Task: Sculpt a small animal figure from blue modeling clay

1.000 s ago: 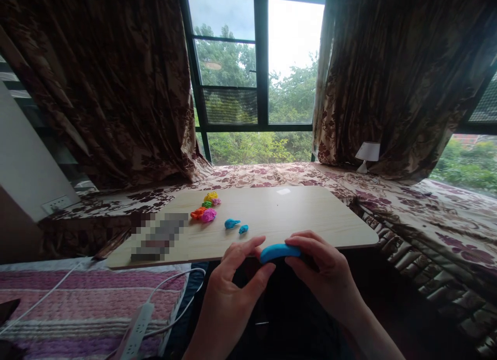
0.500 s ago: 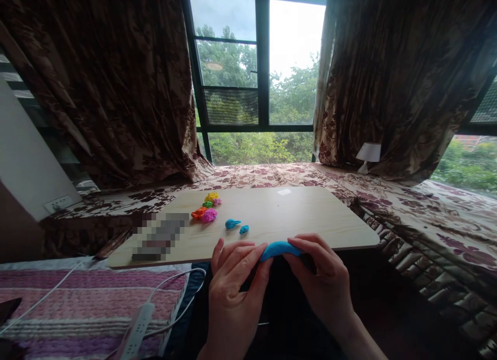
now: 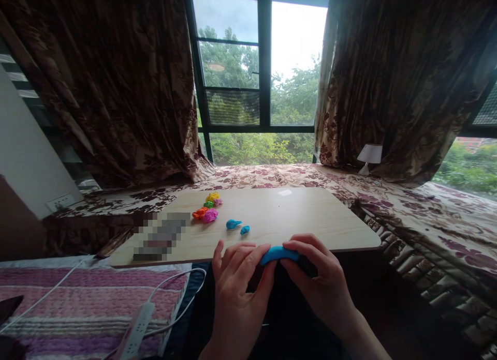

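Observation:
A curved roll of blue modelling clay [image 3: 278,254] spans the gap between my hands at the table's near edge. My left hand [image 3: 243,277] pinches its left end between thumb and fingers. On the other end, my right hand [image 3: 320,277] grips with thumb below and fingertips on top. Beyond them on the pale wooden table [image 3: 310,215] lie two smaller blue clay pieces, a larger one with a tapered tip [image 3: 233,224] and a little lump [image 3: 244,229]. Farther left sit an orange clay lump [image 3: 199,213], a magenta lump [image 3: 210,215], a green lump [image 3: 208,205] and a yellow lump [image 3: 212,196].
A blurred-out dark object [image 3: 161,238] lies on the table's left end. At lower left, a white power strip [image 3: 136,329] with cables rests by a striped quilt [image 3: 97,303]. A small white lamp [image 3: 368,154] stands on the window ledge at right.
My right hand's fingers have shifted slightly left along the blue clay, closer to my left hand. The roll looks a little less arched. The clay pieces on the table stay put.

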{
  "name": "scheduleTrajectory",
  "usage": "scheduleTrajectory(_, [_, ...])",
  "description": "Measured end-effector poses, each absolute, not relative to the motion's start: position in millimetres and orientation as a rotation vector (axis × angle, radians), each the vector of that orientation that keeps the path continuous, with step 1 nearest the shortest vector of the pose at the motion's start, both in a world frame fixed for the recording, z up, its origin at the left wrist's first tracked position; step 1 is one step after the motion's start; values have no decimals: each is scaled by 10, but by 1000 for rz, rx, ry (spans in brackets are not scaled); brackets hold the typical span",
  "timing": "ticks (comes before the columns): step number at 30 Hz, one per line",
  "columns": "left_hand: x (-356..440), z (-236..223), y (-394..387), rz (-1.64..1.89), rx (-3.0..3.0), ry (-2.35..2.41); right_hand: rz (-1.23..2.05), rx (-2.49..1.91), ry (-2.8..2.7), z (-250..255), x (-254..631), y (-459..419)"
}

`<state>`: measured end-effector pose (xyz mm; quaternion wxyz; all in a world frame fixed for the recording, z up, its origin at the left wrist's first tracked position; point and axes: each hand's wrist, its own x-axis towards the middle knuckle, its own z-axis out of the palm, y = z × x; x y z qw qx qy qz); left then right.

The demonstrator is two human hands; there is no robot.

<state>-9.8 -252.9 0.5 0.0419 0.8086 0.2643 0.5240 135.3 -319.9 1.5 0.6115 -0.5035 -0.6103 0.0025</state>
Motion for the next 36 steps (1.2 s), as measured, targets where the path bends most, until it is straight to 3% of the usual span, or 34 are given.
scheduleTrajectory(17, [-114, -2, -2502, 1631, 2454, 820, -63, -1166, -1347, -55, 1372, -3172])
scheduleTrajectory(25, [-12, -113, -2277, 1619, 2468, 848, 123, -1291, -1454, -15, 1574, -3018])
scheduleTrajectory(36, [-253, -501, -1788, 1506, 2400, 1171, 40, -1650, -1420, -689, 2446, -2044])
